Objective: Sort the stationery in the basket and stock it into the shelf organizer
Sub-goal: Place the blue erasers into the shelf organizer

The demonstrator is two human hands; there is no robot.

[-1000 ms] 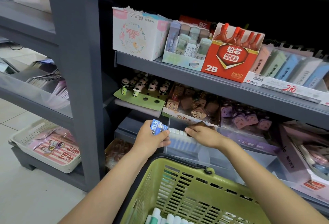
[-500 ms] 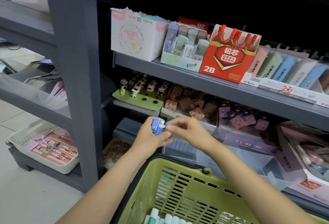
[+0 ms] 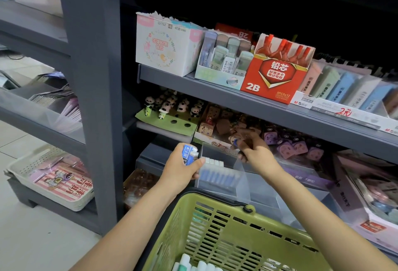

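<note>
Holding blue erasers, left hand touches clear organizer of erasers.

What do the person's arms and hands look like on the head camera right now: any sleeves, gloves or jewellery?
Both forearms are bare for all the length in view: no sleeves show. The left hand and the right hand wear no gloves, and no rings, watch or wristband can be seen. The right hand is slightly blurred and partly shadowed.

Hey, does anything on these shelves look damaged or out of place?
Yes: the white box at the left end of the upper shelf has a ragged, torn top edge, unlike its neat neighbours.
</note>
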